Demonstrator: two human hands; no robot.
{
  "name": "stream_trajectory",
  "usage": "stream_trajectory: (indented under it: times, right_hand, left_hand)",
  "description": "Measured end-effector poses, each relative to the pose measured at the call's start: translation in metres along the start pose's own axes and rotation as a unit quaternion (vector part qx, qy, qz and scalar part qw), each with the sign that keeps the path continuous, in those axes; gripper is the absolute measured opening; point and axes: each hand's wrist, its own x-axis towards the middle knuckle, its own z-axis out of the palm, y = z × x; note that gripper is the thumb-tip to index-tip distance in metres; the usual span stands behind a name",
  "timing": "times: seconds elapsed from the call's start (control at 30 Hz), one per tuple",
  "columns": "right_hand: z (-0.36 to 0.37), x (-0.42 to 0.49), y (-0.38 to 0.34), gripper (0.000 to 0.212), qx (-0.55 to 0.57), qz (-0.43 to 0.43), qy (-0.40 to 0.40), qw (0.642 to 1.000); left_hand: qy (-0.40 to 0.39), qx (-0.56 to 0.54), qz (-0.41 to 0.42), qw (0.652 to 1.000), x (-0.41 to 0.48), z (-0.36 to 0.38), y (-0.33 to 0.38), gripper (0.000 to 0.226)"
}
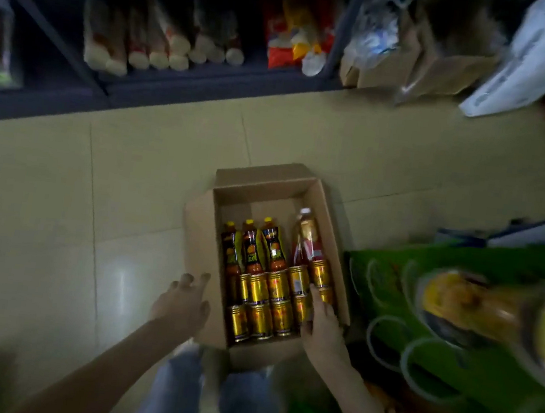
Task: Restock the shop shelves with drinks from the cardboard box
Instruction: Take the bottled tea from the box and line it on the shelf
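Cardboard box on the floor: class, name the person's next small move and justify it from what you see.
Probably close the right hand around a gold can and lift it out. That hand is already inside the cardboard box against the cans at its right side, while the left hand rests open on the left flap.

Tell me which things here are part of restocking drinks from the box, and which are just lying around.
Part of the job:
cardboard box
gold cans
dark yellow-capped bottles
tall red-labelled bottle
left hand over the box's left flap
right hand reaching among the cans
dark shelves

Just lying about:
green carton
rolled packets on the shelf
red snack bags
white sack
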Motion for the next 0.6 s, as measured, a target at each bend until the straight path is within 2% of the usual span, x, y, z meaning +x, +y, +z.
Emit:
stream_trajectory:
  times: [0.1,0.27,0.4,0.47,0.6]
  right_hand:
    - [0.035,0.083,0.017,0.077,0.006,-0.004,0.009,1.0]
    - [0.083,0.224,0.04,0.071,-0.036,-0.011,0.076,0.996]
    - [0.106,0.317,0.055,0.057,-0.13,-0.03,0.141,0.981]
    - [0.116,0.352,0.064,0.063,-0.186,-0.007,0.155,0.97]
    - [0.134,0.385,0.079,0.095,-0.227,0.065,0.128,0.963]
  left_hand:
    - [-0.003,-0.022,0.001,1.0,0.082,0.046,-0.001,0.056]
    - [0.004,-0.01,0.052,0.999,0.206,0.123,0.015,0.062]
    - [0.004,0.01,0.104,0.995,0.277,0.166,0.024,0.069]
    - [0.006,0.013,0.115,0.993,0.305,0.186,0.024,0.075]
    - [0.01,0.008,0.115,0.993,0.335,0.208,0.028,0.078]
